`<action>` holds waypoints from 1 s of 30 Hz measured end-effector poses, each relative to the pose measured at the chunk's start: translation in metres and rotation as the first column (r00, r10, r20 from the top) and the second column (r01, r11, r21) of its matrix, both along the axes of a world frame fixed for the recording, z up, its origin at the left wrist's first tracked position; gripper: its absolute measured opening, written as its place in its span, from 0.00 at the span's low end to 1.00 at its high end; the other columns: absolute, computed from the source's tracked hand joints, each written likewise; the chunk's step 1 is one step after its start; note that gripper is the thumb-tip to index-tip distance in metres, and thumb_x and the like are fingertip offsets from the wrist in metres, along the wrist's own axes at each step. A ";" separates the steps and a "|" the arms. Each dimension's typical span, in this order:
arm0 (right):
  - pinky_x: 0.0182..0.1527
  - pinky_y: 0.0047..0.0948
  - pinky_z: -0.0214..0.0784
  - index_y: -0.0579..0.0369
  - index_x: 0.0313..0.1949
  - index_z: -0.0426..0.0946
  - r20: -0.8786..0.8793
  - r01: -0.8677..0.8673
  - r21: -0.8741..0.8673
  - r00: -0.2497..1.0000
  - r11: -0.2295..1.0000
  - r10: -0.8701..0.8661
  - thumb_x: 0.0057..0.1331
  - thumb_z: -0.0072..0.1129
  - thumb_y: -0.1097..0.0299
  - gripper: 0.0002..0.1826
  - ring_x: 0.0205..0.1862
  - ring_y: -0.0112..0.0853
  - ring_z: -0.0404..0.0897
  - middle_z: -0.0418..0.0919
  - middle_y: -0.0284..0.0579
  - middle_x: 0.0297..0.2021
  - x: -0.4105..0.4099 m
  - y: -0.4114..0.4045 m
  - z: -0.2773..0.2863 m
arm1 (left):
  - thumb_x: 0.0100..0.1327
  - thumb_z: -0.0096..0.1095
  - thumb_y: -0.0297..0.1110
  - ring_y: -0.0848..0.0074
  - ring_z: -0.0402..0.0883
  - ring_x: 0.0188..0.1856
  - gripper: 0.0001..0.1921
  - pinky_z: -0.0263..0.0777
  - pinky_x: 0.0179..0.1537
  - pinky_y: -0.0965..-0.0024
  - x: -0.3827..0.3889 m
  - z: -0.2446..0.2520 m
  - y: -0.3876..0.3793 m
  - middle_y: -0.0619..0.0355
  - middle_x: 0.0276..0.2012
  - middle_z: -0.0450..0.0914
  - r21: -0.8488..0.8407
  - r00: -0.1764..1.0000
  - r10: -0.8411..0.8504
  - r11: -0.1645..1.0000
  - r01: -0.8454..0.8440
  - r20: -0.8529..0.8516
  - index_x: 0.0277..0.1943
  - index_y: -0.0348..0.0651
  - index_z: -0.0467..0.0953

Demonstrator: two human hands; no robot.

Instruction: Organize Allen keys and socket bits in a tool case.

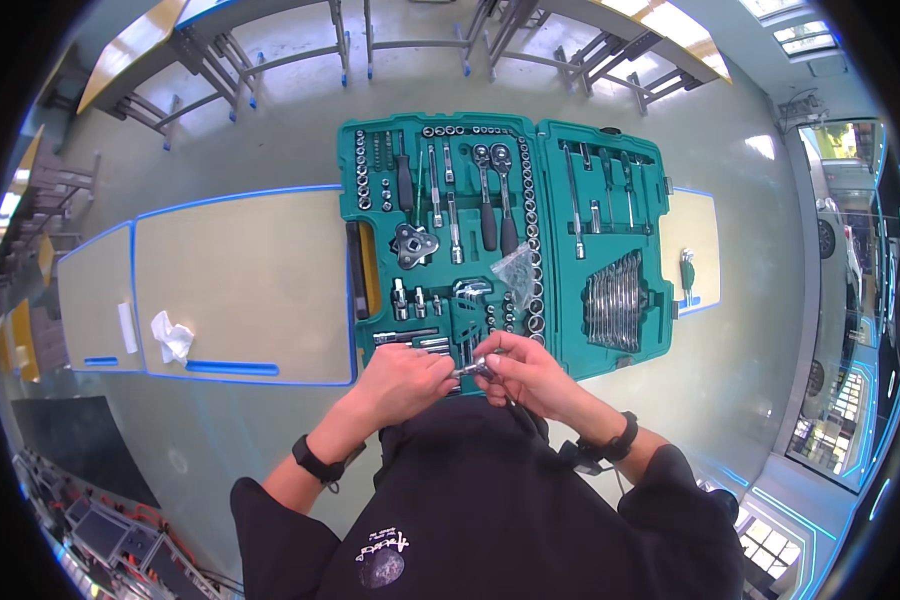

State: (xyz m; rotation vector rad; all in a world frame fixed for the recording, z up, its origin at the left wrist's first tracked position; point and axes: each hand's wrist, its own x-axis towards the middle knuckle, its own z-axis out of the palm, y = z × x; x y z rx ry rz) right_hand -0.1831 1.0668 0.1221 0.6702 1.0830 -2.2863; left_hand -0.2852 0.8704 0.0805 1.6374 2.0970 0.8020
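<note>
My left hand [405,376] and my right hand [526,375] meet over the near edge of an open green tool case [450,206]. Between them is a ratchet wrench [482,366]; my right fingers grip its head, and its dark handle slants down beside my shirt. The left fingertips pinch a small metal piece at the head, partly hidden. Beyond my hands lie chrome sockets [535,289], two more ratchet wrenches [502,191], a clear plastic bag [516,271] and a three-legged oil filter wrench [415,246]. Combination wrenches [613,301] fill a slot in the case's right half.
The case rests on a beige table [244,285] with blue edging. Crumpled white tissue [172,337] and a white roll-like item [127,328] lie at left. A hex key set [688,274] lies right of the case. Other tables [131,52] stand across the floor.
</note>
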 end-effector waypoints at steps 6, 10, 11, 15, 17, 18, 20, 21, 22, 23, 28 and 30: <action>0.33 0.23 0.64 0.56 0.50 0.68 0.107 0.087 -0.255 0.992 0.963 -0.061 0.71 0.51 0.66 0.12 0.33 0.24 0.71 0.76 0.45 0.37 -0.001 -0.016 -0.001 | 0.53 0.65 0.33 0.65 0.74 0.23 0.11 0.66 0.26 0.64 0.007 0.004 -0.026 0.59 0.20 0.71 0.064 0.981 0.144 0.986 -0.153 0.130 0.26 0.44 0.67; 0.33 0.22 0.63 0.54 0.47 0.69 0.102 -0.035 -0.316 0.992 0.948 0.070 0.70 0.53 0.65 0.10 0.31 0.24 0.72 0.76 0.44 0.35 -0.010 -0.022 -0.013 | 0.52 0.64 0.31 0.63 0.74 0.23 0.11 0.66 0.26 0.62 0.013 0.002 -0.039 0.57 0.20 0.70 -0.011 0.970 0.200 0.980 -0.201 0.139 0.26 0.43 0.66; 0.34 0.23 0.66 0.55 0.47 0.69 0.112 -0.060 -0.294 0.989 0.954 0.097 0.70 0.54 0.66 0.10 0.32 0.24 0.74 0.77 0.42 0.34 -0.012 -0.022 -0.012 | 0.52 0.64 0.31 0.63 0.74 0.23 0.11 0.66 0.26 0.62 0.016 -0.002 -0.041 0.57 0.20 0.70 0.008 0.975 0.163 0.986 -0.166 0.154 0.26 0.43 0.66; 0.33 0.24 0.66 0.53 0.46 0.70 0.144 -0.006 -0.330 0.988 0.944 0.056 0.70 0.55 0.66 0.09 0.31 0.24 0.74 0.76 0.41 0.33 -0.026 -0.012 0.006 | 0.53 0.61 0.29 0.59 0.74 0.24 0.08 0.67 0.27 0.59 0.029 -0.040 -0.052 0.54 0.20 0.69 0.080 0.942 0.267 0.954 -0.288 0.203 0.26 0.42 0.67; 0.31 0.23 0.65 0.51 0.45 0.72 0.111 0.106 -0.238 0.991 0.966 -0.081 0.69 0.54 0.65 0.08 0.29 0.24 0.73 0.76 0.42 0.32 -0.036 0.012 0.014 | 0.58 0.57 0.30 0.55 0.74 0.26 0.06 0.67 0.29 0.56 0.031 -0.062 -0.075 0.50 0.21 0.71 -0.063 0.859 0.471 0.881 -0.468 0.203 0.29 0.40 0.69; 0.30 0.22 0.67 0.52 0.46 0.72 0.041 0.179 -0.188 0.984 0.966 -0.174 0.69 0.54 0.65 0.09 0.30 0.25 0.75 0.77 0.42 0.32 -0.042 0.031 0.017 | 0.62 0.54 0.33 0.52 0.75 0.28 0.07 0.67 0.29 0.55 0.029 -0.068 -0.097 0.47 0.23 0.73 -0.205 0.781 0.600 0.797 -0.567 0.172 0.32 0.39 0.71; 0.32 0.21 0.72 0.55 0.48 0.71 -0.040 0.280 -0.062 0.958 0.958 -0.283 0.70 0.52 0.66 0.10 0.33 0.23 0.78 0.78 0.42 0.33 -0.060 0.067 0.007 | 0.68 0.48 0.37 0.49 0.75 0.29 0.12 0.66 0.30 0.52 0.039 -0.073 -0.136 0.44 0.24 0.73 -0.378 0.630 0.752 0.650 -0.659 0.193 0.35 0.36 0.71; 0.33 0.21 0.73 0.57 0.49 0.70 -0.023 0.336 -0.036 0.941 0.941 -0.336 0.71 0.51 0.66 0.11 0.34 0.23 0.79 0.78 0.42 0.34 -0.074 0.082 -0.007 | 0.68 0.48 0.37 0.49 0.75 0.29 0.12 0.66 0.30 0.52 0.041 -0.077 -0.150 0.44 0.24 0.73 -0.337 0.655 0.722 0.687 -0.644 0.222 0.35 0.36 0.71; 0.34 0.21 0.75 0.58 0.49 0.69 -0.103 0.369 0.038 0.926 0.929 -0.364 0.70 0.51 0.68 0.11 0.35 0.22 0.78 0.77 0.41 0.36 -0.090 0.092 -0.026 | 0.69 0.46 0.39 0.48 0.75 0.29 0.13 0.66 0.31 0.51 0.042 -0.080 -0.161 0.43 0.24 0.74 -0.421 0.628 0.748 0.652 -0.631 0.215 0.36 0.36 0.72; 0.34 0.18 0.75 0.57 0.49 0.70 -0.132 0.329 0.163 0.942 0.930 -0.310 0.69 0.54 0.70 0.11 0.41 0.20 0.78 0.77 0.39 0.42 -0.110 0.100 -0.048 | 0.70 0.44 0.40 0.48 0.75 0.30 0.15 0.66 0.31 0.51 0.043 -0.082 -0.167 0.43 0.24 0.74 -0.499 0.601 0.773 0.610 -0.616 0.203 0.38 0.37 0.73; 0.35 0.19 0.74 0.62 0.44 0.75 -0.268 0.331 0.642 0.942 0.692 -0.201 0.61 0.61 0.71 0.13 0.37 0.23 0.81 0.80 0.39 0.33 -0.203 0.107 -0.151 | 0.71 0.44 0.40 0.47 0.75 0.29 0.15 0.65 0.30 0.51 0.051 -0.079 -0.141 0.41 0.23 0.73 -0.451 0.598 0.762 0.637 -0.625 0.246 0.36 0.36 0.71; 0.38 0.29 0.75 0.65 0.41 0.78 -0.346 0.341 0.935 0.937 0.101 0.044 0.56 0.65 0.69 0.15 0.36 0.31 0.83 0.82 0.47 0.31 -0.227 0.107 -0.173 | 0.71 0.45 0.39 0.46 0.74 0.29 0.15 0.65 0.30 0.52 0.056 -0.072 -0.127 0.41 0.23 0.73 -0.402 0.611 0.734 0.677 -0.617 0.298 0.35 0.35 0.70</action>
